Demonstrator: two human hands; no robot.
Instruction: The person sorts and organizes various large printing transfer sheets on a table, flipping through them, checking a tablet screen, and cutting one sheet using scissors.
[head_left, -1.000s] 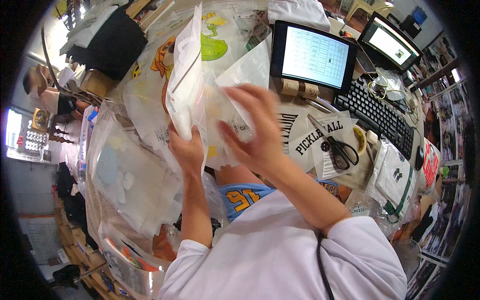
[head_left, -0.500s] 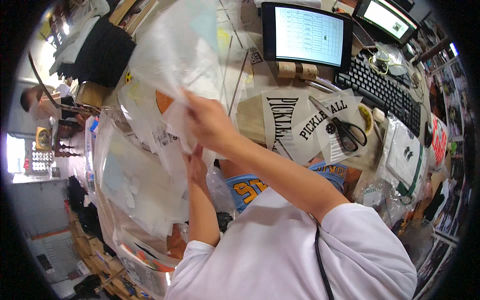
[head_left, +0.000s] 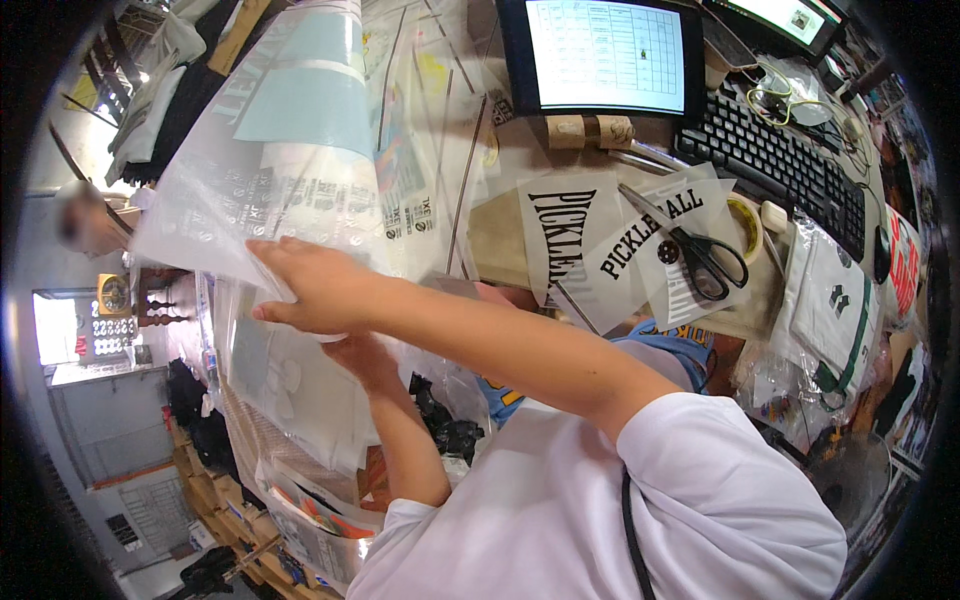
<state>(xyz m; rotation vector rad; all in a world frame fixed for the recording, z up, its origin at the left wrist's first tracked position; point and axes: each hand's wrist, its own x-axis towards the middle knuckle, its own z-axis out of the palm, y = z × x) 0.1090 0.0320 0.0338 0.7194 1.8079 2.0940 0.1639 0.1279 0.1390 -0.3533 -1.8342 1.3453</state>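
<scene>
A big translucent film sheet (head_left: 300,105) with pale blue panels and small dark prints spreads across the left of the table, its near edge raised. My right hand (head_left: 315,285) reaches over to the left and grips this near edge, with the thumb apart below the fingers. Close under it is my left hand (head_left: 358,352), its fingers hidden behind the right hand. More clear film sheets (head_left: 290,400) hang or lie just below both hands. Black scissors (head_left: 708,268) rest on film pieces with black lettering (head_left: 568,240), to the right of my forearm.
A tablet (head_left: 605,55) with a table on its screen stands at the back, beside a black keyboard (head_left: 780,165). Yellowish tape (head_left: 745,228) and a bagged white garment (head_left: 830,300) lie at right. Dark folded cloth (head_left: 185,110) is at far left. Another person (head_left: 90,225) is in the left background.
My right hand has moved left and slightly down, bringing the film's near edge with it. The sheet, blurred and lifted before, now spreads out with its prints visible.
</scene>
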